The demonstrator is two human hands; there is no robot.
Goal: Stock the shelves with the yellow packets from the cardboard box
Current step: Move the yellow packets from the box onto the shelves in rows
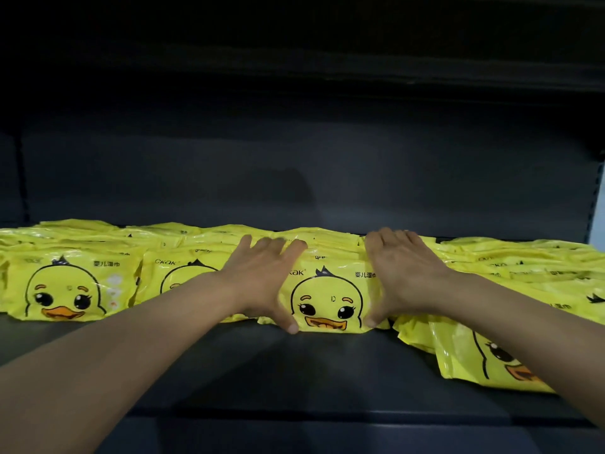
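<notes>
Yellow packets printed with a duck face lie in overlapping rows across the dark shelf [327,371]. The middle stack of packets [327,299] sits between my two hands. My left hand [265,276] lies against its left side, fingers straight over the top and thumb at the front lower corner. My right hand [399,273] mirrors it on the right side, thumb at the front edge. More packets lie at the left [65,290], and a looser, slanted pile spreads at the right [497,348]. The cardboard box is out of view.
The shelf's dark back panel [294,178] rises behind the packets, and another dark shelf [327,60] hangs overhead. A bare strip of shelf runs in front of the rows. An upright post [594,208] bounds the right end.
</notes>
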